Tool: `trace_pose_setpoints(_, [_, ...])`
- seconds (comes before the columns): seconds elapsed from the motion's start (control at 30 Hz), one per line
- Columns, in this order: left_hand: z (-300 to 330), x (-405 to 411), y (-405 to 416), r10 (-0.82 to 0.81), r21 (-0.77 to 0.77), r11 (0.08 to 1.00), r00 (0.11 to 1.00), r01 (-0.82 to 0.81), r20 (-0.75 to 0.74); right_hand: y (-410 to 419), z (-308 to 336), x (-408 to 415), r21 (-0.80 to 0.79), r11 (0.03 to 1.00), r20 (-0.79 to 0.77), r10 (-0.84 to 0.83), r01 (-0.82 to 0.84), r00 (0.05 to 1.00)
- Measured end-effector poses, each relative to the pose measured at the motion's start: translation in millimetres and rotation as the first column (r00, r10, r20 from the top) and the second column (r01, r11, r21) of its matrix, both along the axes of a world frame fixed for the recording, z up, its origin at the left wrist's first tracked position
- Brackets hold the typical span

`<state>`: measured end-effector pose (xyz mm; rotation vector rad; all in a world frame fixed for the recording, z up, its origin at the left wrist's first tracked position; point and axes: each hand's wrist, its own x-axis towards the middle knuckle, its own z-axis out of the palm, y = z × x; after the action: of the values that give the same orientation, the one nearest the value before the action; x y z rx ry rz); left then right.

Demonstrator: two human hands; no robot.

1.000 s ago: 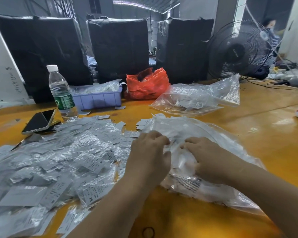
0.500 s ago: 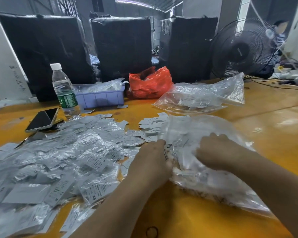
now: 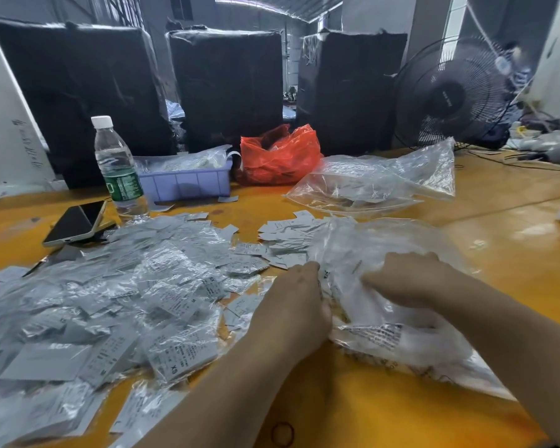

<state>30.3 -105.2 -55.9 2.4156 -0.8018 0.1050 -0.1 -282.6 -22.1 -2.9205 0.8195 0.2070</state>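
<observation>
A large clear plastic bag (image 3: 385, 337) holding white labels lies on the yellow table in front of me. My left hand (image 3: 296, 305) grips its left edge with curled fingers. My right hand (image 3: 404, 279) lies on top of the bag, fingers curled into the crumpled plastic. To the left spreads a wide heap of small label packets (image 3: 104, 305) in clear sleeves, some marked XS. Loose white labels (image 3: 285, 240) lie just beyond my hands.
A water bottle (image 3: 118, 169) and a phone (image 3: 75, 223) stand at the left back. Behind are a purple bin (image 3: 188, 182), a red bag (image 3: 278, 156), a second clear bag (image 3: 379, 179) and a black fan (image 3: 453, 95). A rubber band (image 3: 282, 433) lies near the front edge.
Both hands have shifted on the bag, the right hand moving up and right and then settling lower on the plastic. The bag is more bunched and more loose labels show beyond it.
</observation>
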Motion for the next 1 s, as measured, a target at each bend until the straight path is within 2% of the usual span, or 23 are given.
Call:
trace_pose_setpoints(0.17, [1,-3,-2,-0.007,-0.022,1.000,1.000,0.007,-0.021,17,2,-6,0.174,0.960,0.103,0.203,-0.219,0.974])
trace_pose_setpoints(0.27, [2,-1,-1,-0.009,-0.029,1.000,0.999,0.007,-0.050,10,11,-11,0.173,0.952,0.140,0.231,-0.253,0.963])
trace_pose_setpoints(0.33, [3,0,0,-0.013,-0.047,0.999,0.995,0.008,-0.102,4,8,-15,0.149,0.963,0.140,0.204,-0.224,0.969])
trace_pose_setpoints(0.43, [3,1,0,-0.021,-0.071,0.997,0.991,0.011,-0.132,11,-15,-23,0.049,0.950,0.027,0.308,-0.309,0.951])
trace_pose_setpoints(0.5, [2,1,-2,0.006,-0.046,0.999,0.994,-0.012,-0.111,20,-31,-25,-0.059,0.925,0.024,0.377,-0.375,0.926])
trace_pose_setpoints(0.6, [-1,4,-1,0.049,0.049,0.998,0.998,-0.047,-0.025,22,-36,-16,-0.099,0.927,0.031,0.366,-0.361,0.930])
trace_pose_setpoints(0.73, [-1,8,2,0.081,0.042,0.996,0.996,-0.082,0.039,15,-16,-18,-0.159,0.916,0.131,0.388,-0.367,0.912])
trace_pose_setpoints(0.87, [3,13,8,0.116,0.006,0.993,0.989,-0.117,0.091,23,-7,-31,-0.243,0.862,0.201,0.494,-0.445,0.846])
trace_pose_setpoints(1.0, [14,23,20,0.194,-0.054,0.980,0.979,-0.191,0.057,34,-14,-31,-0.295,0.806,0.270,0.586,-0.514,0.764])
